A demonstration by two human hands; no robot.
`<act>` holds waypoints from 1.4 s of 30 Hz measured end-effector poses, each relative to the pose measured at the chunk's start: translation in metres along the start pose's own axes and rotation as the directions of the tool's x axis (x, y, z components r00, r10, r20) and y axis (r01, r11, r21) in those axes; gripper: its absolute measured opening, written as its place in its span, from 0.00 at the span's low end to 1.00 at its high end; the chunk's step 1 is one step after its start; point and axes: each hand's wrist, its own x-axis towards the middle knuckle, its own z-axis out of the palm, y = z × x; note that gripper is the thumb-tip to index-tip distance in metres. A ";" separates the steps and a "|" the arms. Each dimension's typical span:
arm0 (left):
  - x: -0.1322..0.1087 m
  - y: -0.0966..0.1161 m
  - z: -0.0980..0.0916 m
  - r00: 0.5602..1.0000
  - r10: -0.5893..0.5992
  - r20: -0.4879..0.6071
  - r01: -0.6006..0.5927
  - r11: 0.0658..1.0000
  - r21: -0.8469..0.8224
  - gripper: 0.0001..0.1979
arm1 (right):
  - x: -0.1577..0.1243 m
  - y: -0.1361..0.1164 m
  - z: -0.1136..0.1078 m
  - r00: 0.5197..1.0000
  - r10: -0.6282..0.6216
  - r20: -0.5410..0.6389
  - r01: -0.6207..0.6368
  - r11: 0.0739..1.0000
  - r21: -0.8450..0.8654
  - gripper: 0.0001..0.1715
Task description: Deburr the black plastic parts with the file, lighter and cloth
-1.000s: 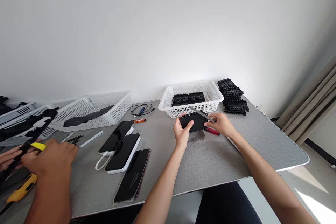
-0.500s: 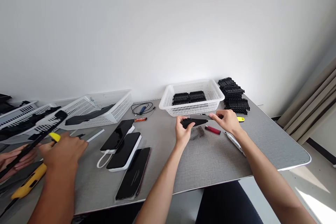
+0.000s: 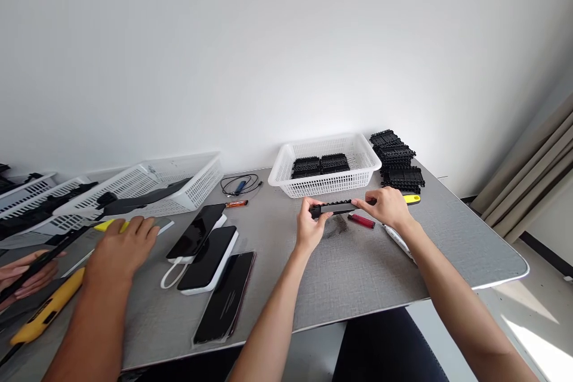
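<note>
A black slatted plastic part (image 3: 341, 208) is held up level over the table, one long edge toothed and a flat grey face toward me. My left hand (image 3: 311, 227) pinches its left end between thumb and fingers. At the other end, my right hand (image 3: 388, 209) has thumb and fingers closed on the part. A yellow handle (image 3: 412, 198) shows just behind my right hand; whether it is in the hand or on the table, I cannot tell. Beneath lie dark shavings (image 3: 335, 227) and a red lighter (image 3: 362, 221). A white pen (image 3: 398, 242) is partly under my right forearm.
A white basket (image 3: 329, 182) holds black slatted parts; more are stacked (image 3: 403, 178) beside it. Several phones and power banks (image 3: 208, 258) lie to my left. A co-worker's hand (image 3: 120, 245) has a yellow-handled tool (image 3: 110, 225), near a yellow corded tool (image 3: 49, 307).
Both hands have turned the black part so its grey face and toothed edge show, and its right end is raised slightly. At left, the co-worker's hand with the yellow-handled tool has moved right.
</note>
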 end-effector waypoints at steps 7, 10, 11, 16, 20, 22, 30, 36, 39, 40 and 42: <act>0.001 -0.001 0.000 1.000 0.011 -0.002 -0.011 1.000 0.013 0.15 | 0.000 0.000 0.000 1.000 -0.010 -0.006 0.010 1.000 -0.018 0.40; 0.000 -0.001 0.000 1.000 0.014 -0.008 -0.014 1.000 0.015 0.15 | 0.000 0.000 -0.001 1.000 -0.025 -0.019 0.025 0.999 -0.027 0.40; 0.000 -0.001 -0.001 1.000 0.016 -0.009 -0.016 1.000 0.020 0.16 | 0.000 0.000 -0.001 0.999 -0.025 -0.020 0.025 0.999 -0.025 0.41; 0.000 -0.001 -0.002 1.000 0.002 0.004 -0.002 1.000 0.006 0.16 | 0.000 0.003 -0.001 0.999 -0.038 -0.026 0.038 0.999 -0.022 0.41; 0.002 -0.003 -0.002 1.000 -0.003 -0.030 0.002 1.000 -0.006 0.18 | 0.001 0.009 -0.001 0.998 -0.049 -0.029 0.049 0.999 0.002 0.41; 0.003 -0.004 -0.003 0.999 -0.010 -0.036 0.010 1.000 -0.019 0.18 | 0.002 0.014 -0.002 0.998 -0.045 -0.037 0.045 0.999 0.012 0.41; 0.005 -0.008 -0.006 0.999 -0.026 -0.042 0.024 0.999 -0.033 0.20 | 0.005 0.023 -0.005 1.000 -0.016 -0.016 0.017 1.000 0.024 0.39; 0.005 -0.009 -0.006 0.998 -0.029 -0.049 0.027 0.999 -0.047 0.21 | 0.004 0.024 -0.011 0.999 -0.027 -0.019 0.027 0.999 0.026 0.39; 0.006 -0.009 -0.005 0.998 -0.040 -0.049 0.037 0.997 -0.064 0.22 | 0.003 0.024 -0.014 0.998 -0.035 -0.049 0.039 0.996 0.075 0.39; 0.006 -0.008 -0.005 0.998 -0.043 -0.040 0.040 0.997 -0.070 0.22 | 0.003 0.022 -0.014 0.997 -0.033 -0.065 0.041 0.991 0.127 0.40; 0.005 -0.007 -0.004 0.999 -0.044 -0.023 0.042 0.996 -0.078 0.21 | 0.002 0.016 -0.011 0.995 -0.010 -0.098 0.036 0.965 0.261 0.40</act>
